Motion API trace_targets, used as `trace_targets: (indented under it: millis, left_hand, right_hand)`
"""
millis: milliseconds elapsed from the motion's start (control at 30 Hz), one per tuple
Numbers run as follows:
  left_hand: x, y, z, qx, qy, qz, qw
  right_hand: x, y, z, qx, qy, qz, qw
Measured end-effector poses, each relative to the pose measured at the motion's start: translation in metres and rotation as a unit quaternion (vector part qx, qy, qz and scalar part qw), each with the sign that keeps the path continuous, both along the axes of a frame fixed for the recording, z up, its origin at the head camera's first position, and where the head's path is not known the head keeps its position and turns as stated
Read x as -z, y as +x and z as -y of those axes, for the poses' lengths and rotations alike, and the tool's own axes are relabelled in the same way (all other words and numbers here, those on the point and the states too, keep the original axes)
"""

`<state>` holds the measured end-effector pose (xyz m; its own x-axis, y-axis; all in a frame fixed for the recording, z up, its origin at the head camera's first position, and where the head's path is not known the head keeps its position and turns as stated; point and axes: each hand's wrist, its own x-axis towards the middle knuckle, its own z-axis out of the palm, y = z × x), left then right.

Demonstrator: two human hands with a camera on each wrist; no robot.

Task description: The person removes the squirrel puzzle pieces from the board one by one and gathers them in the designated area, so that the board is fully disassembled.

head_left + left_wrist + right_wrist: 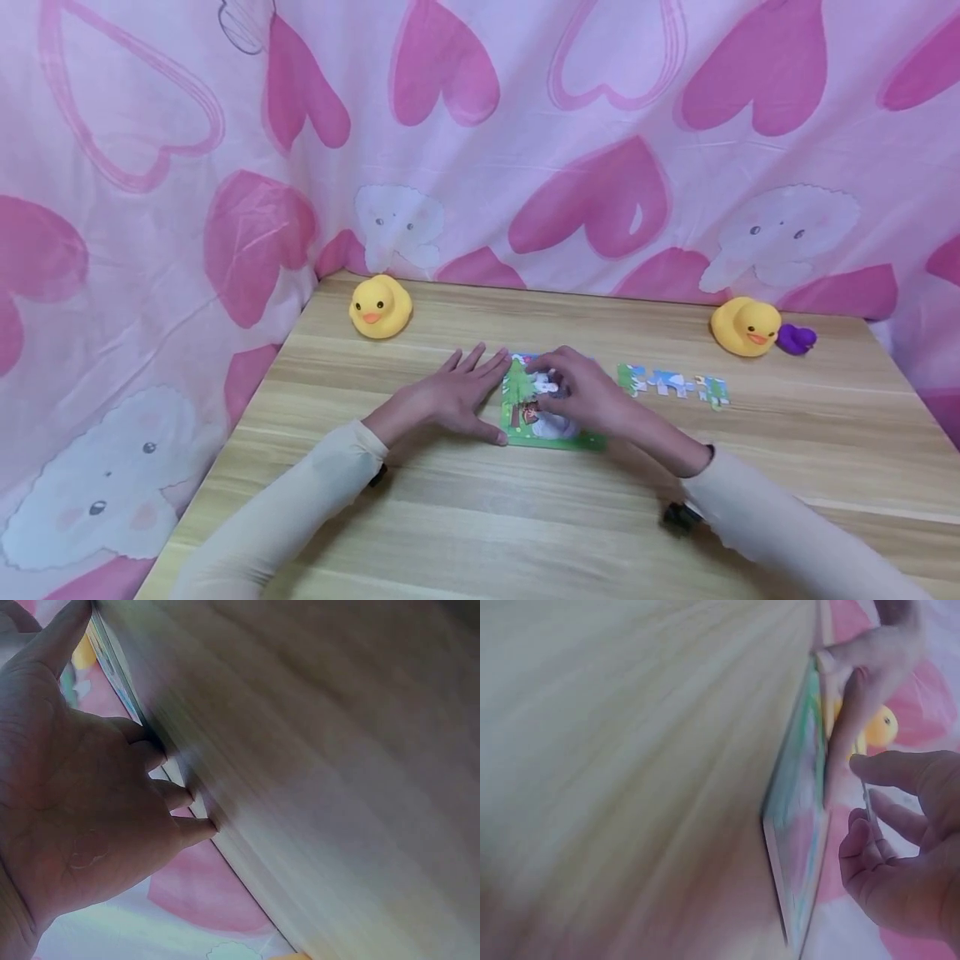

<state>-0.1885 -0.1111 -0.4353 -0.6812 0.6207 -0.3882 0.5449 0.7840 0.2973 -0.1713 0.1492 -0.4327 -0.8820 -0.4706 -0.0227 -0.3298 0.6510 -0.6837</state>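
A jigsaw puzzle [557, 442] with a green border and a cartoon picture lies on the table, partly covered by both hands. My left hand [453, 400] is spread flat beside it, thumb and fingertips right at its left edge. Over the puzzle, my right hand [592, 393] pinches a thin puzzle piece [868, 801], seen edge-on between thumb and fingers in the right wrist view. That view also shows the piece raised above the thick puzzle board [791, 814]. The printed side of the held piece is hidden.
Loose puzzle pieces [670, 383] lie in a row right of the puzzle. One yellow rubber duck [381, 308] sits at the back left. Another yellow duck [746, 327] and a small purple duck [796, 339] sit at the back right. A heart-patterned curtain [465, 167] borders the wooden table.
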Motion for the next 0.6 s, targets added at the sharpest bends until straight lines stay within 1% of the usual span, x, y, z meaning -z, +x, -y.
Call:
trace_targets:
  millis: [133, 233, 300, 433, 500, 600]
  left_hand:
    - [-0.001, 0.000, -0.001, -0.002, -0.003, 0.003, 1.0000]
    - [0.000, 0.000, 0.000, -0.005, -0.006, 0.000, 1.0000]
    - [0.000, 0.000, 0.001, -0.005, -0.005, 0.001, 1.0000]
    - [0.001, 0.001, 0.001, -0.005, 0.001, 0.005, 1.0000]
    - [0.001, 0.001, 0.000, -0.004, 0.002, 0.007, 1.0000]
    - [0.003, 0.001, 0.000, -0.002, 0.002, 0.004, 1.0000]
  right_hand:
    - [-0.007, 0.006, -0.030, 0.020, -0.005, -0.006, 0.9998]
    - [-0.008, 0.010, -0.053, 0.029, -0.004, -0.010, 0.9995]
    - [-0.006, 0.013, -0.068, 0.032, -0.002, -0.013, 0.9994]
    - [0.000, 0.020, -0.093, 0.032, 0.013, 0.000, 0.9994]
    - [0.003, 0.022, -0.103, 0.030, 0.026, 0.013, 0.9991]
    - [0.007, 0.025, -0.113, 0.026, 0.043, 0.012, 0.9986]
